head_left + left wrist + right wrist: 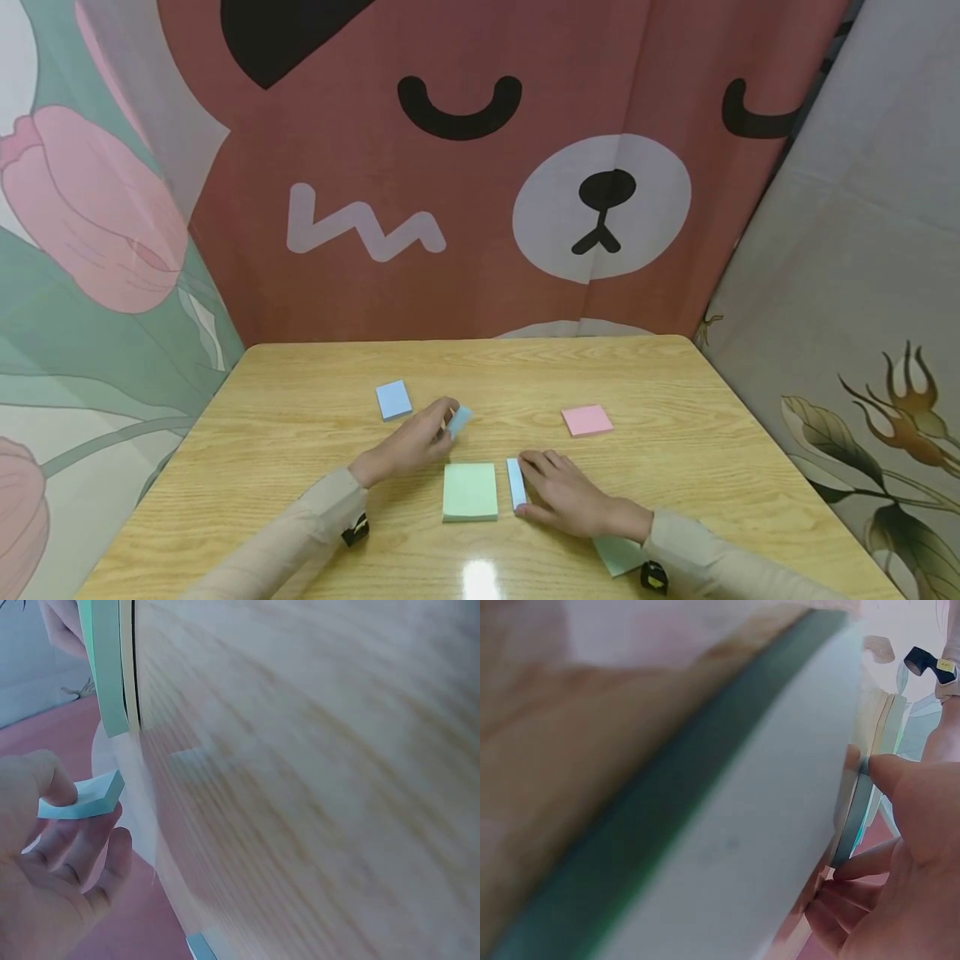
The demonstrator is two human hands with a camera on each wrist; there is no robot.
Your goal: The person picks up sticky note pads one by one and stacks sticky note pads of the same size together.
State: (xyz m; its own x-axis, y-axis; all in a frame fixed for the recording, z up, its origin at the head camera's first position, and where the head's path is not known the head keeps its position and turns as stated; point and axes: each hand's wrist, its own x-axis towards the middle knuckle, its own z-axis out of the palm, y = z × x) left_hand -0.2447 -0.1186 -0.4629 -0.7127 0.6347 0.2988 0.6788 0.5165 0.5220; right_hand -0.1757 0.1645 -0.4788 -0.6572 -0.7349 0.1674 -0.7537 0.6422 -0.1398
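While the left hand (412, 443) pinches a blue pad (461, 421), the right hand (567, 497) pinches a blue strip (516, 485), pointing about twelve-to-six, at three o'clock from the green block (470, 492).

Plain beige sleeves (318, 512) are worn with small, black, yellow-marked wrist devices (654, 577).

Light-blue pad (460, 422) tilted in left grip (412, 442); second blue pad (516, 485) in right grip (568, 497), just beside green pad (470, 490).
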